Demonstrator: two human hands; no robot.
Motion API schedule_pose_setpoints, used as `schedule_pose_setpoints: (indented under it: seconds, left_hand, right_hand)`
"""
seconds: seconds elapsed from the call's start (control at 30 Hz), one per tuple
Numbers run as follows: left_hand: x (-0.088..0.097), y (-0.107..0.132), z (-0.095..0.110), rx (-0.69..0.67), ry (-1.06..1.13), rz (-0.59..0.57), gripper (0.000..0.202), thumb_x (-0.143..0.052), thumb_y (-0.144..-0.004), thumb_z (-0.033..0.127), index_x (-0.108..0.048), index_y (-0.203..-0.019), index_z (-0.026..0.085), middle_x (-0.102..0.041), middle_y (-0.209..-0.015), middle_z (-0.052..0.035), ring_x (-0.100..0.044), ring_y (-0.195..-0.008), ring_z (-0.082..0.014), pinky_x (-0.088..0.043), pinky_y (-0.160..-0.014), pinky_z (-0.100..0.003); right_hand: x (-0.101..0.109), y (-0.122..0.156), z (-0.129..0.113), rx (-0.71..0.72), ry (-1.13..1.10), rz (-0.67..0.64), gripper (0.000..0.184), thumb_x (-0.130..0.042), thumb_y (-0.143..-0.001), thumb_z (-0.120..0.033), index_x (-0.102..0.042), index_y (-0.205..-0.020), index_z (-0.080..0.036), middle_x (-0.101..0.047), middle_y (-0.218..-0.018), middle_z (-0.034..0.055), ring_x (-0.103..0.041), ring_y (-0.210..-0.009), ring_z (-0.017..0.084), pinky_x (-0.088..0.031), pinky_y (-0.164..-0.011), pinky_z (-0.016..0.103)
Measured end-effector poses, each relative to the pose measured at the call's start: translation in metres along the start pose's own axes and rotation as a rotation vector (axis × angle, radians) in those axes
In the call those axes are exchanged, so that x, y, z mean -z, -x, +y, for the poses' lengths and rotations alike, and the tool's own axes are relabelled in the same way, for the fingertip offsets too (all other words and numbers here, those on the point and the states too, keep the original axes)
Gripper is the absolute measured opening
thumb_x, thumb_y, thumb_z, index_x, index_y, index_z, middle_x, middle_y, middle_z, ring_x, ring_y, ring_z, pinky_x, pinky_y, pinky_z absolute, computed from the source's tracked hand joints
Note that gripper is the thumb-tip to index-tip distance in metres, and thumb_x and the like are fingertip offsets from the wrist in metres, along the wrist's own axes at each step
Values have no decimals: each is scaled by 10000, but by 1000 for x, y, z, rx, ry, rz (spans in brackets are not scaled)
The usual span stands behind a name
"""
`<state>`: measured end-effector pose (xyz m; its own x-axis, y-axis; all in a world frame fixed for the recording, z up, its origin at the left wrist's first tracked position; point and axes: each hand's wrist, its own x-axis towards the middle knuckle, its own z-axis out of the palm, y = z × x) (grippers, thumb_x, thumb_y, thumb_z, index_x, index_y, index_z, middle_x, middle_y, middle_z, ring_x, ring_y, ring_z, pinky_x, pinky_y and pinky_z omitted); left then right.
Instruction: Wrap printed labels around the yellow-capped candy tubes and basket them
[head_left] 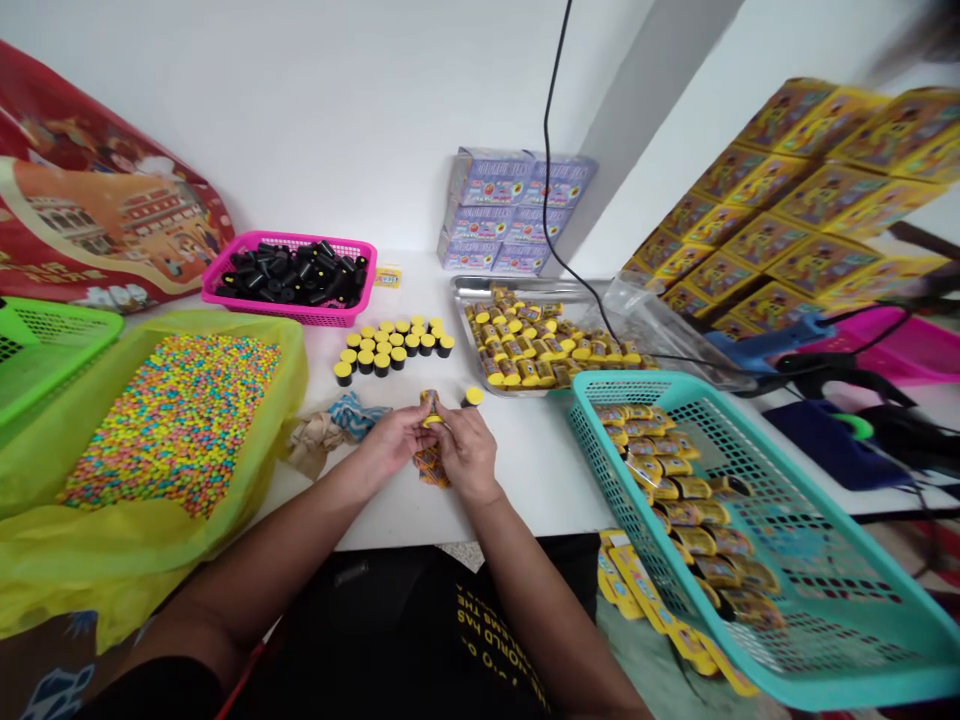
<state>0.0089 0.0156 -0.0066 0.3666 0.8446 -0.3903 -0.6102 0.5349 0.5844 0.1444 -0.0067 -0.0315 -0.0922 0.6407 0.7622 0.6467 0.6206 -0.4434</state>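
Note:
My left hand and my right hand meet at the middle of the white table, their fingertips together on a small yellow-labelled tube. A strip of similar printed labels lies under the hands. Just beyond my right hand stands a single yellow-capped black tube. Further back, a group of yellow-capped black tubes stands upright. To the left of my left hand lie a crumpled blue-and-white cloth and a brown wrapper.
A yellow-lined tray of multicoloured candy lies left, with a green basket beyond it. A pink basket of black tubes stands behind. A metal tray of labelled tubes and a teal basket lie right. Stacked printed boxes rise far right.

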Motion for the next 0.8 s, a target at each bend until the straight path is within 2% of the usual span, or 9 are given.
schedule_pose_setpoints:
  seconds: [0.2,0.43,0.53,0.63,0.8]
  left_hand:
    - [1,0,-2,22,-4,5,126,-747,-775,220,-684,-780,111,-653,-675,-46,-604,-598,-116,-476,-620,-220]
    - [2,0,7,30,-13,-34,97,-698,-795,201,-668,-819,112,-677,-739,-59,-634,-631,-142,-513,-659,-279]
    - [2,0,8,44,-20,1,147,-700,-805,254,-675,-841,113,-668,-714,-48,-619,-597,-129,-502,-617,-259]
    - [2,-1,5,0,-22,40,153,-750,-767,239,-665,-795,114,-652,-680,-23,-604,-579,-101,-482,-593,-217]
    - [2,-1,-2,-22,-30,21,183,-789,-731,243,-660,-768,118,-655,-680,-19,-606,-585,-88,-476,-596,-198]
  right_hand:
    - [3,1,2,49,42,-8,274,-510,-928,-182,-685,-1135,-221,-630,-756,51,-560,-721,191,-506,-671,344]
    - [4,0,0,-75,7,16,241,-558,-927,-265,-663,-1135,-205,-666,-852,66,-596,-810,197,-539,-743,356]
    - [2,0,-1,-24,18,30,226,-566,-921,-253,-677,-1111,-202,-676,-853,74,-592,-793,200,-541,-728,361]
    - [0,0,-1,-1,-12,33,223,-573,-915,-245,-683,-1106,-211,-678,-837,67,-593,-760,193,-541,-705,360]
    - [0,1,0,11,-35,55,217,-559,-917,-229,-695,-1087,-224,-652,-755,41,-583,-696,177,-531,-660,341]
